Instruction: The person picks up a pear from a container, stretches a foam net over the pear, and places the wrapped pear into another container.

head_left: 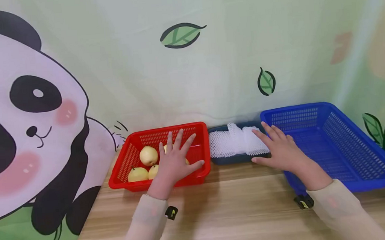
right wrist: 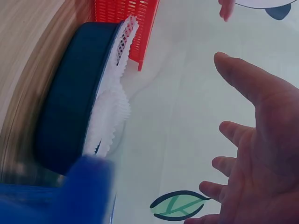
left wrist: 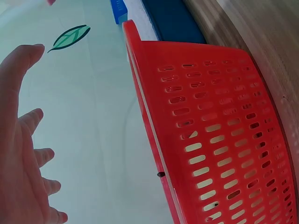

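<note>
My left hand (head_left: pixel 176 162) is held above the red basket (head_left: pixel 131 184), its fingers spread and holding nothing. Several pale yellow pears (head_left: pixel 148 156) lie in that basket, some of them hidden behind the hand. In the left wrist view, the hand (left wrist: pixel 23 140) is apart from the basket's slotted wall (left wrist: pixel 210 112). My right hand (head_left: pixel 280 149), also spread and holding nothing, hovers between a dark tray (head_left: pixel 229 160) and the blue basket (head_left: pixel 344 153). White foam net sleeves (head_left: pixel 231 141) lie in the dark tray. The right wrist view shows the hand (right wrist: pixel 261 149) clear of the foam nets (right wrist: pixel 108 112).
All three containers stand in a row at the back of the wooden table (head_left: pixel 227 215), close to a printed cloth backdrop (head_left: pixel 225 68). A large panda picture (head_left: pixel 42 109) is at the left. The blue basket is the widest container, and its inside bottom shows.
</note>
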`<state>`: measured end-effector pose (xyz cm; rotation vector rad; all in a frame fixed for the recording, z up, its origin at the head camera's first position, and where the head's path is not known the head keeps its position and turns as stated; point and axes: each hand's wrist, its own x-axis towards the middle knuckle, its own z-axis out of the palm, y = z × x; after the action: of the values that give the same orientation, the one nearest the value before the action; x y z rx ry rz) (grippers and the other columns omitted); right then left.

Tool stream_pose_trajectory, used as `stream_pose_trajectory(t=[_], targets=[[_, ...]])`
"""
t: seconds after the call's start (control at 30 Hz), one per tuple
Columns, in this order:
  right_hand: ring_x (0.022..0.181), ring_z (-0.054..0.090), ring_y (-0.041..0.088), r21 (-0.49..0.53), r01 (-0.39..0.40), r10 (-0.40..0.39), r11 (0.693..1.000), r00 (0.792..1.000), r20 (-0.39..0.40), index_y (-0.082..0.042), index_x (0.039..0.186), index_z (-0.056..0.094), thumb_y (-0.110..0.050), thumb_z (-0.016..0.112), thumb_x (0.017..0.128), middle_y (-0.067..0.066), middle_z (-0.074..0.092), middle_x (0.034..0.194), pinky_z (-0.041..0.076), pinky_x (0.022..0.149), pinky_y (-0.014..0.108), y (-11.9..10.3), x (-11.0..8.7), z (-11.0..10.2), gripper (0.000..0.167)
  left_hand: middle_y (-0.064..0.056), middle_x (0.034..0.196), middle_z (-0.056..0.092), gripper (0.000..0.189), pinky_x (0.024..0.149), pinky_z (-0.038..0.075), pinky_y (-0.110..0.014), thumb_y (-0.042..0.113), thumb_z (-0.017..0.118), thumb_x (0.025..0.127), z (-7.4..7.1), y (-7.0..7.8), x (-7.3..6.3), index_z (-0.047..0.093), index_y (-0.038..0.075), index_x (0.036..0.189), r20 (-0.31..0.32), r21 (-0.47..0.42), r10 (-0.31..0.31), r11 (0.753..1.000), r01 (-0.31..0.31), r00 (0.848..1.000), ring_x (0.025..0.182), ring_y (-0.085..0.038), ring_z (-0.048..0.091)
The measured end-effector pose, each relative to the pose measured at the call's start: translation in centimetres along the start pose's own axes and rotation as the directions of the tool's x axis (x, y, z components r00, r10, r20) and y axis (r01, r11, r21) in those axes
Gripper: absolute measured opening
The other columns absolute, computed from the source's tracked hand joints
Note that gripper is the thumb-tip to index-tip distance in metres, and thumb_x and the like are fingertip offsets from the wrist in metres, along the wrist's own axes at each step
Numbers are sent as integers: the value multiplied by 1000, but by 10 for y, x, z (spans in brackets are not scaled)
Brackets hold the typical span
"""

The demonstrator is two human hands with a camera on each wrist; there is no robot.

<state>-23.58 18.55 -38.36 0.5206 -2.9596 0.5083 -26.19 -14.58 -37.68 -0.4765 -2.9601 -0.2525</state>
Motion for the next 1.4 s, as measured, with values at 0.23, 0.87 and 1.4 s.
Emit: stream_pose_trajectory(t=[0.23, 0.87, 1.4], targets=[[151, 21, 56, 25, 22, -22, 999, 1000, -6, -12, 160, 31, -50, 69, 92, 26, 17, 169, 26, 109, 83, -10, 4, -1, 87, -14, 172, 18, 92, 122, 19, -73, 52, 74, 84, -1, -4, 1, 29, 30, 162, 10, -6, -2, 1000, 2, 1000, 158, -46, 13], [149, 32, 53, 50, 108, -105, 993, 992, -67, -9, 158, 36, -37, 70, 94, 23, 29, 167, 30, 112, 78, -48, 21, 8, 78, -14, 170, 27, 89, 120, 31, -67, 43, 77, 84, -24, -23, 7, 35, 22, 160, 102, -10, -35, 999, 37, 994, 156, -45, 23], [149, 38, 46, 165, 162, -164, 973, 986, 0, -5, 155, 41, -27, 70, 95, 24, 37, 163, 37, 118, 64, -81, 41, 37, 70, -12, 158, 49, 67, 112, 48, -56, 37, 66, 97, -30, -55, 32, 42, 17, 157, 290, -133, -129, 976, 174, 948, 137, -35, 53]])
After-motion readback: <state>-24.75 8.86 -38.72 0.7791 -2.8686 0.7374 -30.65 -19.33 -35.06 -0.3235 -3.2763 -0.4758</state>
